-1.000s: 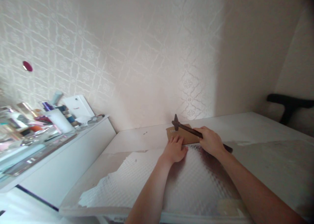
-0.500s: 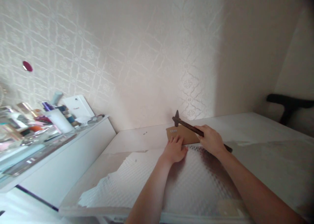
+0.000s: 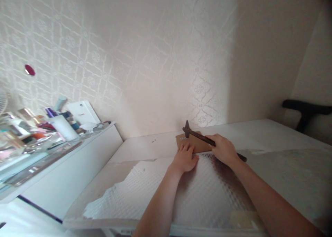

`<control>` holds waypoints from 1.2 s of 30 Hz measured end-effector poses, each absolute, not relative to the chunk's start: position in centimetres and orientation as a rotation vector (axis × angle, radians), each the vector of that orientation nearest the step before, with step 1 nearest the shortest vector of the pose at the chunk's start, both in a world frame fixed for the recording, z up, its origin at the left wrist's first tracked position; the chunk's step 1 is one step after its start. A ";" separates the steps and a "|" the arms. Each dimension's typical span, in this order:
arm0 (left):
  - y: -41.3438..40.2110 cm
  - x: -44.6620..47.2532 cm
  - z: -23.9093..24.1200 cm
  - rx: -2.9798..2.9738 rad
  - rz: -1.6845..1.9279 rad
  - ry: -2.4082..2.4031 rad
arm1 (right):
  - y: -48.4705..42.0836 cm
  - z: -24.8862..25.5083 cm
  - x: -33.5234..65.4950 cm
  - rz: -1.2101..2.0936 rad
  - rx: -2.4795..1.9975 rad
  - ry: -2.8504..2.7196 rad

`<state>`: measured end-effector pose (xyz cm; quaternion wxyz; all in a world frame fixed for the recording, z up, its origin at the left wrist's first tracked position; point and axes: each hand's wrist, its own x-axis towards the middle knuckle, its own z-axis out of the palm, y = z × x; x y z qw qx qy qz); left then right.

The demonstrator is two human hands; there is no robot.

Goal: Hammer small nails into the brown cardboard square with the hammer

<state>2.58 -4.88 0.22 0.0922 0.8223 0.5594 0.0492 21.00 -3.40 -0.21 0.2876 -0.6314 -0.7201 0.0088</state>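
Note:
My right hand [image 3: 223,149] is closed around the handle of a small dark hammer [image 3: 197,135]; the hammer's head sits over the far left corner of a brown board [image 3: 198,144]. My left hand [image 3: 184,158] lies on the near edge of that board with the fingers stretched flat, holding nothing. The board rests at the far end of a sheet of bubble wrap [image 3: 166,192] spread over a white table [image 3: 264,133].
A white cabinet [image 3: 64,167] stands to the left, its top crowded with several bottles, jars and a white box [image 3: 82,113]. A patterned wall runs behind the table. A black chair armrest [image 3: 306,109] shows at the far right.
The hammer head rose a little above the board half a second ago and has come back down onto its corner. My left hand has stayed in place.

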 end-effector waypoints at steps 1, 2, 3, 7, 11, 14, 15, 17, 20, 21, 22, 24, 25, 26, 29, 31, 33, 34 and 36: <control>-4.9 2.6 0.2 2.441 0.143 1.663 | -3.4 -0.3 21.0 0.021 -1.685 -1.920; -4.9 2.6 0.2 2.437 0.140 1.666 | -3.3 -0.3 21.1 0.018 -1.682 -1.911; -4.9 2.6 0.2 2.432 0.136 1.667 | -3.3 -0.3 21.1 0.016 -1.684 -1.895; -5.1 2.6 0.4 2.412 0.124 1.671 | -3.2 -0.2 21.3 0.005 -1.741 -1.810; -5.2 2.6 0.7 2.426 0.108 1.663 | -3.1 -0.3 21.7 0.034 -1.891 -1.693; -5.2 2.5 0.8 2.445 0.089 1.637 | -2.9 -0.5 22.3 0.092 -2.007 -1.579; -5.2 2.6 0.8 2.446 0.086 1.633 | -2.9 -0.5 22.5 0.108 -2.037 -1.545; -5.2 2.6 0.8 2.443 0.082 1.630 | -2.7 -0.6 22.8 0.131 -2.083 -1.490; -5.3 2.6 0.9 2.441 0.082 1.633 | -2.5 -0.7 23.0 0.151 -2.118 -1.463; -5.3 2.7 1.0 2.441 0.081 1.632 | -2.5 -0.7 23.0 0.157 -2.126 -1.470; -5.4 2.7 1.1 2.440 0.078 1.629 | -2.5 -0.7 23.0 0.162 -2.135 -1.483; -5.5 2.7 1.3 2.431 0.066 1.627 | -2.5 -0.7 22.9 0.167 -2.161 -1.516; -5.5 2.7 1.4 2.425 0.060 1.629 | -2.5 -0.7 22.9 0.161 -2.174 -1.535; -5.6 2.7 1.4 2.419 0.054 1.631 | -2.5 -0.7 22.9 0.144 -2.186 -1.554; -5.6 2.7 1.4 2.419 0.058 1.634 | -2.5 -0.8 23.0 0.048 -2.171 -1.675; -5.6 2.7 1.4 2.427 0.068 1.631 | -2.5 -1.0 23.1 -0.017 -2.143 -1.753; -5.7 2.7 1.4 2.428 0.083 1.636 | -2.5 -1.4 23.2 -0.067 -2.117 -1.791; -5.7 2.7 1.4 2.429 0.098 1.639 | -2.5 -1.5 23.2 -0.089 -2.111 -1.792; -5.7 2.7 1.5 2.439 0.145 1.641 | -2.6 -1.7 23.1 -0.119 -2.109 -1.774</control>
